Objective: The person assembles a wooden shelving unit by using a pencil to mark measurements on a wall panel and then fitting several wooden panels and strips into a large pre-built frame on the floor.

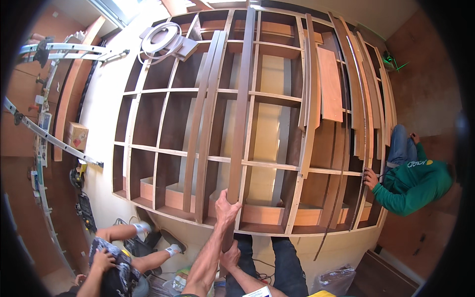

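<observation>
The lower end of a long dark-brown wooden plank [241, 114] is hidden behind the two hands that grip it, and its top runs out of sight at the upper rim. The left hand [226, 210] is wrapped around the plank's edge with fingers curled closed on it; the right hand [230, 256] is clasped on the plank just below, though its fingertips cannot be made out behind the wood. The plank stands nearly upright against the front of a large open shelf frame [277, 168], built of pale-edged boards with dark brown backing and divided into rectangular compartments. Two similar strips [203, 133] lean just left of the plank, and further boards [356, 99] are stacked against the frame's right side. At the right edge, a person in a green sweatshirt [413, 183] touches the frame with one hand and is partly cut off. At lower left, a crouching person [116, 262] is seen only in part. A ladder [49, 141] and a cardboard box [77, 135] lie at the left.
</observation>
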Demonstrator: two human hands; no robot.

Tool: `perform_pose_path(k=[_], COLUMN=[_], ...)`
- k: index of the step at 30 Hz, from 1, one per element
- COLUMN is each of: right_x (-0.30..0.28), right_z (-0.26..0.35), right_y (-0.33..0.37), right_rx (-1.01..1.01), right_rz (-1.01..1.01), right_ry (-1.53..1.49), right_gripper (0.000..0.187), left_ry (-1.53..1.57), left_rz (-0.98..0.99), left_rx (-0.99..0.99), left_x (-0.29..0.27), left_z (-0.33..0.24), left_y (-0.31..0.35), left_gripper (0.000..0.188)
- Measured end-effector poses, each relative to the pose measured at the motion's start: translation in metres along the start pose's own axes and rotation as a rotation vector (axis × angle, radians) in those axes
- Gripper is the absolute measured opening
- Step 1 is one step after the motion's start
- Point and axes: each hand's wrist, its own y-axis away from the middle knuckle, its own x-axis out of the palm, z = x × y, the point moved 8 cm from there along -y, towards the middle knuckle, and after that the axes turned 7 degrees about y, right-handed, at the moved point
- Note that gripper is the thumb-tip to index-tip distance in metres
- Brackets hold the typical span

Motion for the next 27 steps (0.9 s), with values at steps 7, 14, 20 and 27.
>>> perform_pose_path(k=[7,14,20,27], right_x=[0.031,0.084,0.112,-0.113], right_z=[0.028,0.037,0.045,0.051], right_y=[-0.058,-0.119,-0.133,-0.225], right_rx=[0.017,0.157,0.171,-0.053], right_rz=[0.045,0.276,0.41,-0.622], right_ry=[0.163,0.155,0.429,0.285], right_gripper=[0.056,0.071,0.083,0.083], left_ry=[0.041,-0.493,-0.834,-0.824], left_rz=[-0.015,0.05,-0.079,-0.162], left_rx=[0.01,0.104,0.134,0.176], left_x=[-0.008,-0.016,-0.018,-0.035], left_z=[0.038,0.059,0.055,0.058], left_y=[-0.072,-0.138,-0.15,-0.144], left_gripper=[0.058,0.077,0.108,0.112])
